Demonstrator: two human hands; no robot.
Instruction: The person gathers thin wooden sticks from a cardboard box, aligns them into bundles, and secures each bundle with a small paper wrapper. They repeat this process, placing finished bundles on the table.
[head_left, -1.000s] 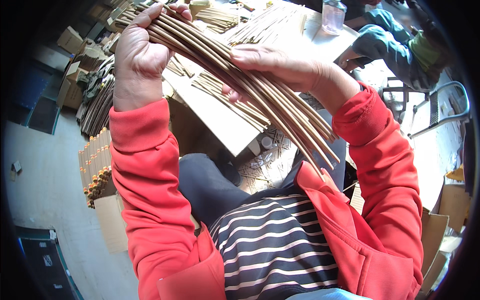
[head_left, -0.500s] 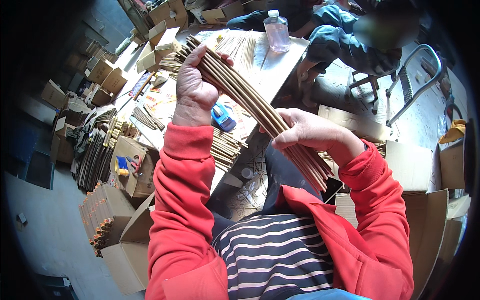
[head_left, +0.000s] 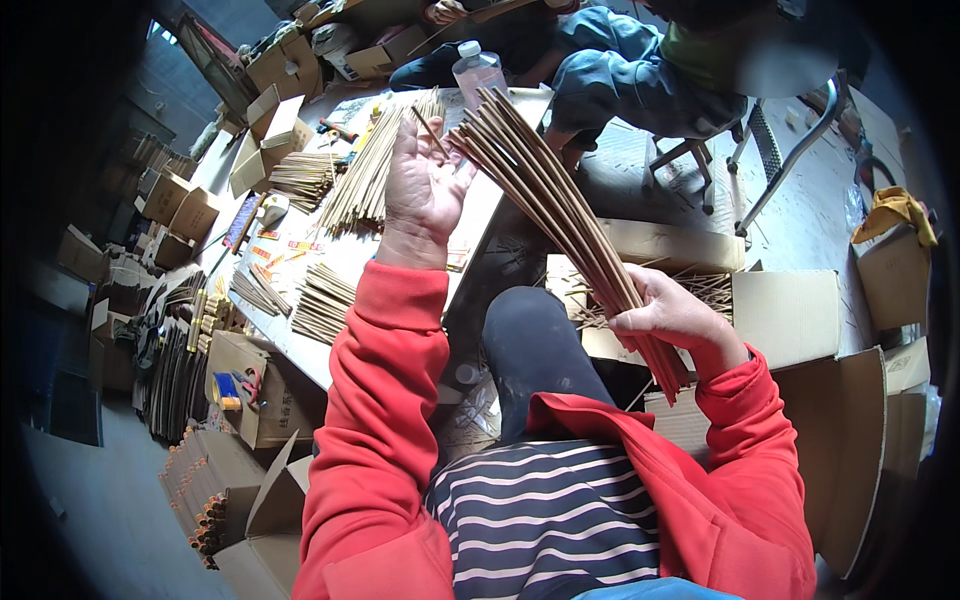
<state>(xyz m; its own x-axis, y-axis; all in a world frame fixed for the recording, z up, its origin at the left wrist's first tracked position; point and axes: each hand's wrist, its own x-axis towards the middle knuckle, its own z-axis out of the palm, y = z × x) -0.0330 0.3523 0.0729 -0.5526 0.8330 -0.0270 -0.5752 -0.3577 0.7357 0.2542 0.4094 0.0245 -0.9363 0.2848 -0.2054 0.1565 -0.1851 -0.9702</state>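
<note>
My right hand is closed round the lower part of a bundle of incense sticks, thin and brown with reddish lower ends. The bundle slants up to the left, and its upper ends fan apart slightly. Just left of those ends is my left hand, palm turned up and fingers partly curled. A single incense stick shows between its thumb and fingers. Behind that hand, a broad pile of paler sticks lies on the white table.
Smaller stick bundles lie on the table, and a clear bottle stands at its far end. An open carton of sticks is beside my right hand. A co-worker sits at the far right, near a metal-framed chair.
My left hand has let go of the bundle's upper end and turned palm up. My right hand has moved right and down with the bundle. The view has shifted.
</note>
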